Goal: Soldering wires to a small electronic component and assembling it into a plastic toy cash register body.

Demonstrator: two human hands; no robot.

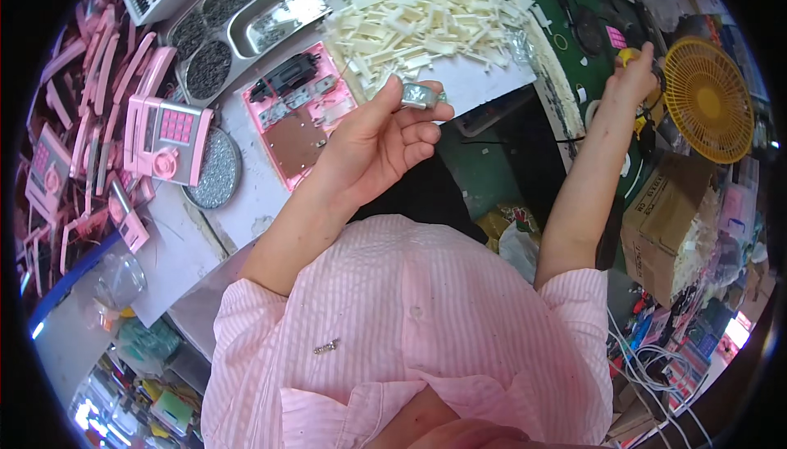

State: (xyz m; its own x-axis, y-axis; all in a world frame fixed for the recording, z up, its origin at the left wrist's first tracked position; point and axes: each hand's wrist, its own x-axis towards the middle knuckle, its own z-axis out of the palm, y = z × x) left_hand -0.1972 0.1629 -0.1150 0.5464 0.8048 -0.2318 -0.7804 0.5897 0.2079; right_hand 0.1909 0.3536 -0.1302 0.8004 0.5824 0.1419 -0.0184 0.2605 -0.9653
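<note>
My left hand (373, 142) is raised over the near edge of the work table. Its thumb and fingers pinch a small silver block-like part (419, 95) with a bit of green at one end; its exact kind does not show. Just left of that hand lies an open pink plastic housing (288, 139), with a black mechanism (285, 77) and a grey strip inside. Far to the right, my right hand (633, 84) is stretched out, fingers closed around a small yellow thing (629, 55), mostly hidden, beside a yellow round basket (707, 98).
Cream plastic pieces (426, 11) are heaped at the back. Metal trays (283, 16) and bowls of dark small parts stand back left. Pink housings (168, 142) pile up left, beside a round dish of screws (215, 172). A cardboard box (668, 219) stands right.
</note>
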